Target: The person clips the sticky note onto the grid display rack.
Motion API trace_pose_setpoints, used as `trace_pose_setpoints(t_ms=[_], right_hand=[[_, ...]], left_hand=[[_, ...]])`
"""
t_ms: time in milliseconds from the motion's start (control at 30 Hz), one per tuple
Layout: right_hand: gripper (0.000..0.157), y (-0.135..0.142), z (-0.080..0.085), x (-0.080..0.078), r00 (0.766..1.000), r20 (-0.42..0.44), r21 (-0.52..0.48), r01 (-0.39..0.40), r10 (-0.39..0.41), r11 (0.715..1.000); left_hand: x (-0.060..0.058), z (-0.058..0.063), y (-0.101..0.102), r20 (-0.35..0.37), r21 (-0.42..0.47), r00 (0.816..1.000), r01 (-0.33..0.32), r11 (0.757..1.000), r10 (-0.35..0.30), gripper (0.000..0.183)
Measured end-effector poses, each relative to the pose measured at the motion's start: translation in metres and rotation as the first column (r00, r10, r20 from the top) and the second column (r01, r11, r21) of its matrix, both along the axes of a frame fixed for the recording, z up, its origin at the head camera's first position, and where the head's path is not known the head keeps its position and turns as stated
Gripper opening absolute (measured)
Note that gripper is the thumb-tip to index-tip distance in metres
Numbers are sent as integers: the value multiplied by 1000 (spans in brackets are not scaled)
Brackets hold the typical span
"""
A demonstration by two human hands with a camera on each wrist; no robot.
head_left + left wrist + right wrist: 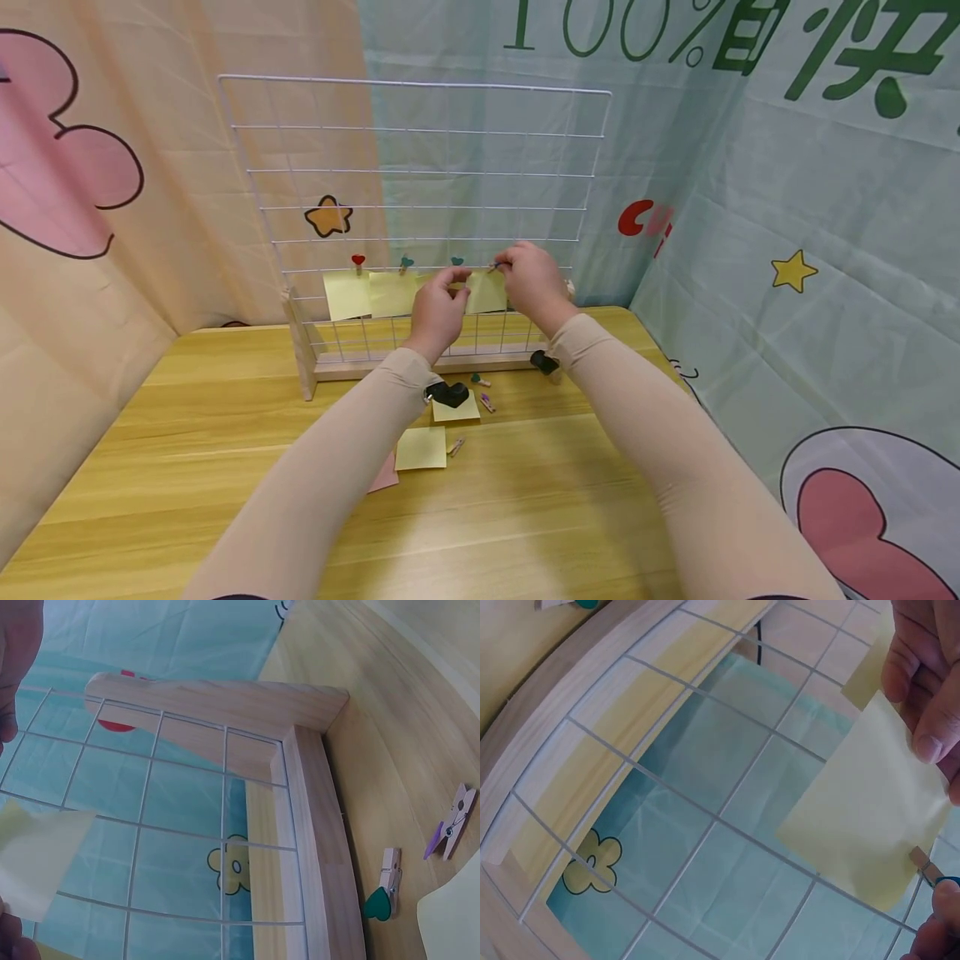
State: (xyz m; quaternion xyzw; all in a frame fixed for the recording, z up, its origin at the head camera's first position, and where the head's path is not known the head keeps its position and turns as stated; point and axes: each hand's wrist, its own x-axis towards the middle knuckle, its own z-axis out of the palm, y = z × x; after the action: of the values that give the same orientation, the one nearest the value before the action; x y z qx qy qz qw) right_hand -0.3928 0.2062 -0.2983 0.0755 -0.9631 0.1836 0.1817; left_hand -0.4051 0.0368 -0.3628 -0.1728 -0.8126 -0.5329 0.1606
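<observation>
A white wire grid (415, 84) stands upright in a wooden base (495, 362). My left hand (438, 312) pinches a yellow sticky note (866, 806) by one side, holding it against the wires. At the note's other upper corner, my right hand (534, 283) pinches a small wooden clothespin (925, 864) with a blue decoration; its tip overlaps the paper in the right wrist view. To the left hang a yellow note (348, 296) under a red heart clothespin (358, 261) and another yellow note (392, 294) under a teal heart clothespin (406, 263). My left hand partly hides a further note.
On the wooden table (555, 500) lie two yellow notes (421, 448), a pink paper (385, 475) partly under my left sleeve, a green heart clothespin (379, 902), a purple one (452, 821) and another clothespin (457, 446). Printed curtains (750, 208) enclose the table behind and at the sides.
</observation>
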Motion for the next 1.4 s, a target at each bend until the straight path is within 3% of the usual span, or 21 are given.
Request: trace_pose_setpoints(t_ms=[800, 1400], right_hand=[[32, 0, -8, -1, 1000, -27, -11, 5, -5, 1000], [44, 2, -14, -1, 997, 80, -150, -10, 22, 989]], left_hand=[[-3, -4, 0, -43, -27, 999, -34, 999, 33, 28], [-3, -5, 1, -55, -21, 998, -31, 999, 30, 27]])
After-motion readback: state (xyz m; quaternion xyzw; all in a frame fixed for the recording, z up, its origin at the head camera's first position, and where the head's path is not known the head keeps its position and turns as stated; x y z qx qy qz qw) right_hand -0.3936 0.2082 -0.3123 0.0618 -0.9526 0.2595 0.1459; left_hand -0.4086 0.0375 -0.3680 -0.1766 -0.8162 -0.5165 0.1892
